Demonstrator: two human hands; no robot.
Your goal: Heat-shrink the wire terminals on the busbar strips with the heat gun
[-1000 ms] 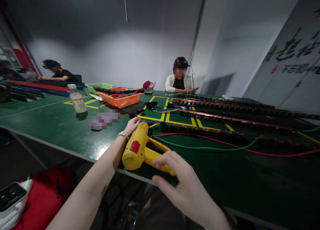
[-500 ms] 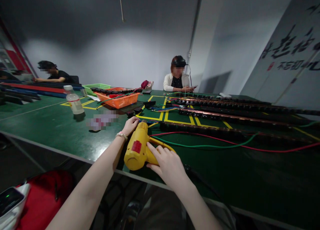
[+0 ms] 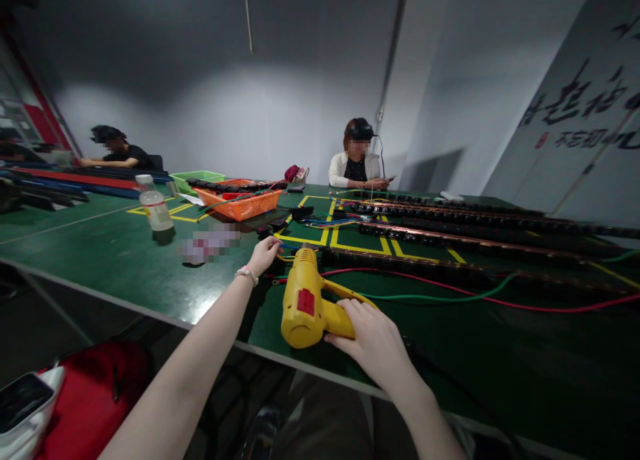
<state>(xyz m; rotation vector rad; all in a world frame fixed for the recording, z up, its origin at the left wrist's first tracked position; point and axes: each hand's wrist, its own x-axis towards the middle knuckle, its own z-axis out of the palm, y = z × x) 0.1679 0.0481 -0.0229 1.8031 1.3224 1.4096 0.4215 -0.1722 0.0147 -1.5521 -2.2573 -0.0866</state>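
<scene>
My right hand (image 3: 373, 330) is wrapped round the handle of a yellow heat gun (image 3: 303, 303) with a red label; its nozzle points away from me. To the left of the nozzle, my left hand (image 3: 265, 255) is closed in a pinch at the ends of thin blue and yellow wires (image 3: 287, 257). Which wire its fingertips grip is too small to tell. The wires lead to the near end of a long black strip (image 3: 400, 261). A red cable (image 3: 435, 284) and a green cable (image 3: 425, 299) curve over the table beside the strip.
A bottle (image 3: 155, 210) stands on the green table (image 3: 125, 267) at the left, near a blurred item. Farther back are an orange basket (image 3: 245, 205), a green basket (image 3: 220, 177) and more long strips (image 3: 460, 237). One person sits across the table, another at the far left.
The heat gun, in my right hand, has moved right, away from my left hand. Wires and a cable end beside the nozzle now show. The view has shifted slightly.
</scene>
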